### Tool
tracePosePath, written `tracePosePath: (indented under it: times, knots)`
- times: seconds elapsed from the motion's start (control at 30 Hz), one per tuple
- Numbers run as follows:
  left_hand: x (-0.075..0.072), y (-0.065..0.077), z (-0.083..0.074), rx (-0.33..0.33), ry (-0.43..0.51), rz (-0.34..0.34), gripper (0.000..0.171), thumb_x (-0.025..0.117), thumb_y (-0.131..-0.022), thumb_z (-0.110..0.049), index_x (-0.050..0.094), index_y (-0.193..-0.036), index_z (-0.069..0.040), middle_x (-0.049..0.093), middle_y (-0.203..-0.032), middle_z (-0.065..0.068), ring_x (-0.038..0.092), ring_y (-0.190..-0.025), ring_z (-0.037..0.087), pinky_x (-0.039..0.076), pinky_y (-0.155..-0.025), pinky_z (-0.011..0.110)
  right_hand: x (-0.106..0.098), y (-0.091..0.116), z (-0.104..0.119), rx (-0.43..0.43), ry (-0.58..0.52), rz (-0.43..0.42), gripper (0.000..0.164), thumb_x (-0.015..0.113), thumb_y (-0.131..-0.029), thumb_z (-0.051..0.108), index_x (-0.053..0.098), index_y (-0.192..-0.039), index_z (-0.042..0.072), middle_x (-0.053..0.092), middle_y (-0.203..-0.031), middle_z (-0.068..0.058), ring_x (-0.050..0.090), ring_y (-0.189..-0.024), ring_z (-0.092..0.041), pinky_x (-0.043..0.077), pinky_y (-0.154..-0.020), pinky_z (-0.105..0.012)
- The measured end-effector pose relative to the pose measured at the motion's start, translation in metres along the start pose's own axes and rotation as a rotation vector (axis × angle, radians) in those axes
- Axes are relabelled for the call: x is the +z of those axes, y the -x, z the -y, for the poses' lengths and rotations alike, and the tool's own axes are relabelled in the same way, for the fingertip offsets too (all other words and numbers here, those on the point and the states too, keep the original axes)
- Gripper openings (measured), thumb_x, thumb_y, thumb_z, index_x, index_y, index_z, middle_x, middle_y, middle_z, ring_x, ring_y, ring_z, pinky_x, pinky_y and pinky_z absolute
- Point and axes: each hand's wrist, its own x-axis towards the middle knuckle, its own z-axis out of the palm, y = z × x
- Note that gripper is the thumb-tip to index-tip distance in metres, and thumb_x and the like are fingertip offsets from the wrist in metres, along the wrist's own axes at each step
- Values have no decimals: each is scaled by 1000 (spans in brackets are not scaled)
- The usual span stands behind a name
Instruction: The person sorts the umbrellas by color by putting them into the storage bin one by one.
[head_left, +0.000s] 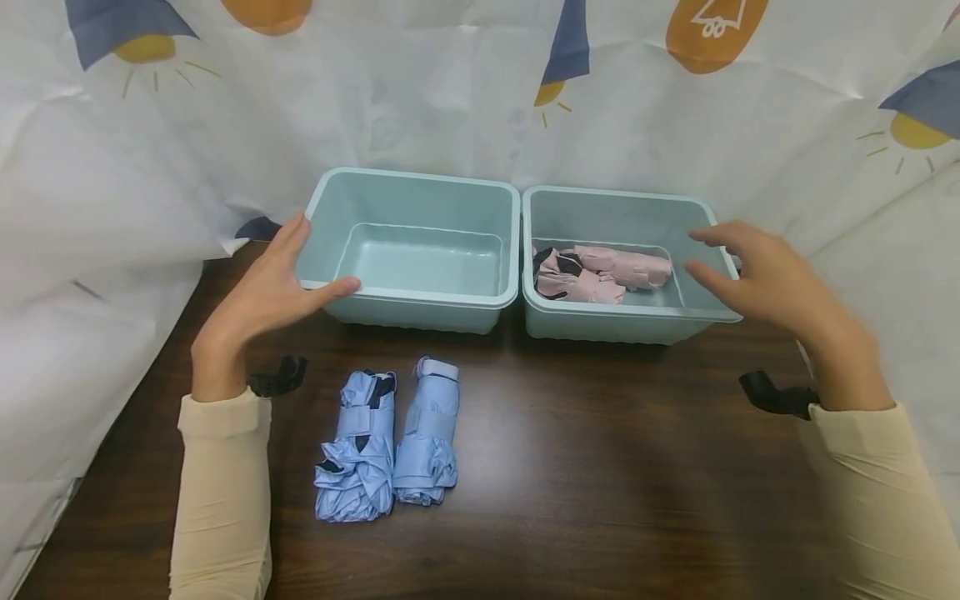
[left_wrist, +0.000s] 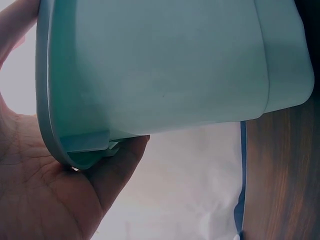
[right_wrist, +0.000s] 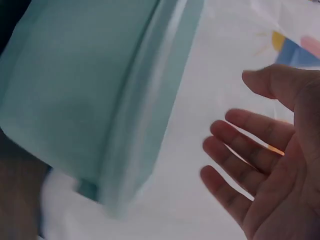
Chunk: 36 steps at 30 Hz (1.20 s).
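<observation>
At the left end of the left light-blue plastic bin [head_left: 423, 296], my left hand [head_left: 258, 287] spreads around the front corner. Its thumb lies at the front rim, and its straight fingers [left_wrist: 122, 167] touch the bin's end under the rim. My right hand [head_left: 776, 279] hovers by the right end of the right light-blue bin [head_left: 630, 325]. In the right wrist view its fingers [right_wrist: 225, 192] are spread, apart from that bin's rim, and hold nothing. Inside the right bin lie two folded pink umbrellas [head_left: 626, 265]. No objects show in the left bin.
Two folded blue umbrellas [head_left: 356, 450] lie side by side on the dark wooden table [head_left: 585, 467], in front of the left bin. A white patterned cloth [head_left: 450, 92] hangs behind the bins and along both sides. The bins stand close together.
</observation>
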Motion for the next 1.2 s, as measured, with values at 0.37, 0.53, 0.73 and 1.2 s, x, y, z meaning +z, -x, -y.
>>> tracePosePath:
  times: [0.37,0.53,0.73,1.2]
  knots:
    - [1,-3,1,-20,5,12,117,74,-91,-61,-4,-171,-24,-10,-180,-1,8,-166,45,20,-119,81,45,32,-34,164,-130,-192,68,69,-102,35,48,-154,-5,48,-155,-36,44,-140,-58,34,-111,-75]
    - [1,-3,-2,-15,6,10,117,74,-91,-60,-4,-171,-24,-9,-181,0,14,-163,47,24,-117,81,54,36,-40,196,-147,-192,77,69,-102,37,40,-159,-4,41,-162,-35,40,-145,-59,32,-114,-75]
    - [1,-1,-2,-20,13,-2,116,75,-91,-59,-3,-171,-27,-8,-181,0,17,-162,48,27,-115,83,59,41,-39,251,-140,-160,83,65,-102,46,32,-166,3,27,-174,-21,28,-158,-52,25,-122,-73]
    - [1,-1,-2,-13,10,-13,115,75,-91,-57,-1,-171,-26,-6,-181,1,18,-162,47,27,-116,81,69,49,-51,331,-290,-247,83,74,-97,44,32,-166,24,28,-172,7,26,-163,-31,22,-130,-60]
